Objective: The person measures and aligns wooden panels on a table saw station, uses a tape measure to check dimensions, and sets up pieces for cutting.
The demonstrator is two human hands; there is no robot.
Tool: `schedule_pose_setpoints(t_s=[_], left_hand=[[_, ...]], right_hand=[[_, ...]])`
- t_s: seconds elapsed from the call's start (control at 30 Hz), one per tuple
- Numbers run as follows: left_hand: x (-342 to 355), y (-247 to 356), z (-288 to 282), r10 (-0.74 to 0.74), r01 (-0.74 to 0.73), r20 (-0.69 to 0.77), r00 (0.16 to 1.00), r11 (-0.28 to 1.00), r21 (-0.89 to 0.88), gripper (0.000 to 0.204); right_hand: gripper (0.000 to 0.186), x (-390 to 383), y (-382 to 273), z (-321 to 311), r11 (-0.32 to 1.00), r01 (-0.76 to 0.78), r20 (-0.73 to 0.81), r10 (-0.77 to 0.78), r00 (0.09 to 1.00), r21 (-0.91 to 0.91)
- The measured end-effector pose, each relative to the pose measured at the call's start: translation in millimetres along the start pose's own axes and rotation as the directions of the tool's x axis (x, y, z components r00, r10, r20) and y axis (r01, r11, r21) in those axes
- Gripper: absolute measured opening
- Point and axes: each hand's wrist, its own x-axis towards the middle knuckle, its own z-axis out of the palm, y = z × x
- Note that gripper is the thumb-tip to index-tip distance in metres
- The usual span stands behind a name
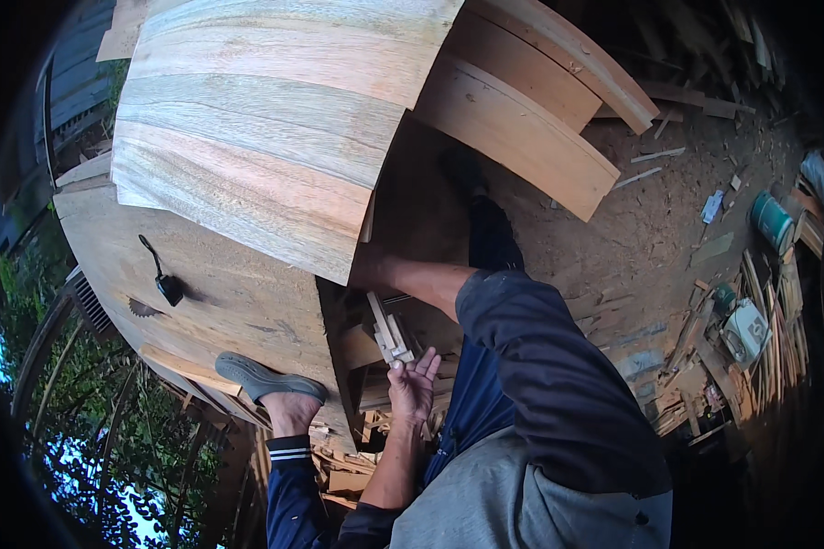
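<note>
My left hand (412, 392) is palm up beside the bench edge, its thumb against the ends of a small bundle of pale wooden strips (389, 331). The fingers reach along the other side of the bundle. My right hand (368, 267) lies in shadow under the corner of a large panel of joined planks (256, 128), its fingers hidden. What it holds, if anything, does not show. The panel rests on a wooden bench top (238, 256) and juts past its edge.
A toothed saw blade (142, 309) pokes up from the bench near a black object with a looped strap (168, 289). My foot in a grey clog (265, 377) stands on the bench. Curved boards (531, 137) lie right; a green can (773, 222), a white jug (746, 331) and scrap wood are farther right.
</note>
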Motion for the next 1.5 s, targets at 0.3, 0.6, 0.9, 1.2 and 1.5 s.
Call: schedule_pose_setpoints(t_s=[0.3, 0.6, 0.9, 1.2, 1.5], left_hand=[[-16.4, 3.2, -38.6, -0.282, 0.194, 0.056, 0.958, 0.775, 0.601, 0.032], [-44.7, 72.9, -0.6, -0.032, -0.186, 0.211, 0.977, 0.359, 0.915, 0.045], [-162.3, 162.1, 44.6, 0.298, -0.508, 0.434, 0.85, 0.251, 0.824, 0.076], [-314.5, 149.4, 56.7, 0.902, -0.721, -0.227, 0.368, 0.431, 0.543, 0.094], [-373.0, 178.5, 26.5, 0.933, -0.754, -0.069, 0.353, 0.328, 0.569, 0.078]], right_hand=[[0.039, -51.0, 54.6, 4.9, 0.993, 0.02, -0.303, -0.056, 0.951, -0.121], [0.068, -202.9, -27.7, -46.5, 0.749, -0.04, 0.235, -0.156, 0.959, 0.661], [0.098, -198.8, -154.4, -169.3, 0.514, -0.142, 0.276, -0.195, 0.941, 0.846], [0.083, -184.1, -357.4, -223.2, 0.649, 0.489, -0.097, -0.542, 0.835, 0.583], [0.04, -181.4, -381.8, -248.9, 0.534, -0.213, 0.477, -0.423, 0.77, 0.818]])
